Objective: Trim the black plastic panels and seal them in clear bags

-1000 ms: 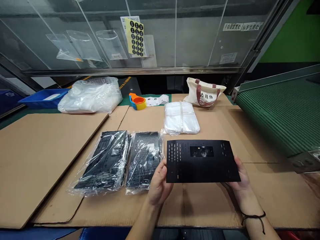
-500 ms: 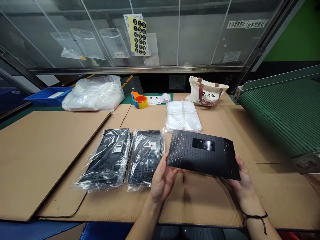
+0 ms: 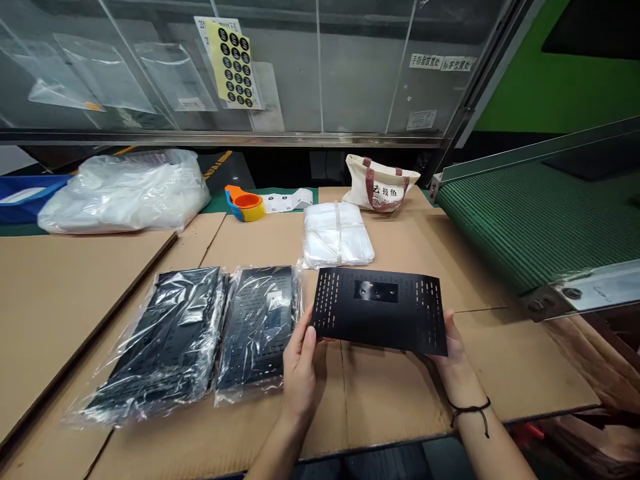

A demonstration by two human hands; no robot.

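At far left, a blue tray [image 3: 30,208] sits beside a bulky clear plastic sack [image 3: 130,193]. Nearer, a thick cardboard sheet [image 3: 75,287] lies on the cardboard-covered bench [image 3: 395,410]. Next come two clear-bagged black packs side by side: a thicker left pack [image 3: 167,330] and a right pack [image 3: 257,330] with a white patch showing. Behind them stands a multicoloured tape dispenser [image 3: 246,205].

At centre right, a thin black panel is held in the air above the bench, its broad face tilted up towards the viewer. The left hand [image 3: 300,363] is clamped on its near left corner, thumb on the edge, fingers mostly hidden underneath. The panel [image 3: 380,320] has rows of small slots near both ends and a glossy rectangle by its far edge. It looks light and springy, with a slight bow, and its smooth surface may slip or mark easily. The short edges seem the best hold, with fingers supporting below, clear of the glossy rectangle. The right hand [image 3: 453,347] grips the right end, fingers partly out of sight.

Behind the panel lies a strapped white bundle [image 3: 337,233]; further right are a cloth bag [image 3: 380,187] and a green conveyor [image 3: 555,213].
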